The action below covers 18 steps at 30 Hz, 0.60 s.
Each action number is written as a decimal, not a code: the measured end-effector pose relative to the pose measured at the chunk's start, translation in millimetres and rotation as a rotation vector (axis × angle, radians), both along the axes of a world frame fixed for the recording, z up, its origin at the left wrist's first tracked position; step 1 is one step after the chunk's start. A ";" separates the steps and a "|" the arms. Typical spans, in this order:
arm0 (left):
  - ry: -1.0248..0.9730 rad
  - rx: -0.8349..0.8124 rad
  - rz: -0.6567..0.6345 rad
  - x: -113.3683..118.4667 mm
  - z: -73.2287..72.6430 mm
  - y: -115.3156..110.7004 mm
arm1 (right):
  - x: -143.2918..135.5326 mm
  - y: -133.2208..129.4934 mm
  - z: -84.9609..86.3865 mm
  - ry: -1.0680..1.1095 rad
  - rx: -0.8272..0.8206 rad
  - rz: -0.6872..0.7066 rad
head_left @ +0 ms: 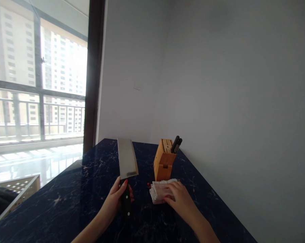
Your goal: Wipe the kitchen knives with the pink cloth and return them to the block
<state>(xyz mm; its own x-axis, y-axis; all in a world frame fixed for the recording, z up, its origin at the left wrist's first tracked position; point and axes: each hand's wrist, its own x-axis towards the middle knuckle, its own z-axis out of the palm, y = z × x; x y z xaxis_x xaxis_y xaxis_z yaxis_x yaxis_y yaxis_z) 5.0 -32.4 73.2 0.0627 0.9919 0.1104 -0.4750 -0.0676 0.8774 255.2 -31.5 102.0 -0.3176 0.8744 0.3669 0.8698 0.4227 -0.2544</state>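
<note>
My left hand (115, 200) grips the black riveted handle of a large cleaver (127, 158), whose broad steel blade points away from me above the dark marbled countertop (73, 195). My right hand (180, 199) rests palm down on a folded white cloth (158, 192) lying on the counter just right of the knife. Behind the cloth stands a wooden knife block (163, 163) with two black handles (177, 144) sticking out of its top.
A grey wall runs along the counter's right edge and far end. A tall window with a dark frame (93, 77) is at the left, with a railing and buildings outside. A pale perforated crate (18, 189) sits low beside the counter's left edge.
</note>
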 end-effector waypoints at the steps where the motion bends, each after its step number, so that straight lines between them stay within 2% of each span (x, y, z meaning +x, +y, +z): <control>1: 0.050 0.047 0.034 -2.9 3.9 0.0 | 3.3 0.9 0.4 -0.010 -0.007 -0.006; 5: 0.208 0.135 0.184 -14.1 11.0 -3.8 | 17.4 6.3 -2.0 -0.073 -0.032 -0.050; 10: 0.318 -0.013 0.067 -16.9 1.3 -15.0 | 18.6 10.0 -14.6 -0.158 0.047 -0.064; 14: 0.270 -0.076 0.059 -15.4 -4.3 -19.4 | 10.1 10.2 -21.6 -0.219 0.110 -0.029; 18: 0.239 -0.104 0.073 -20.4 -4.0 -20.1 | 3.0 11.8 -20.0 -0.283 0.143 -0.016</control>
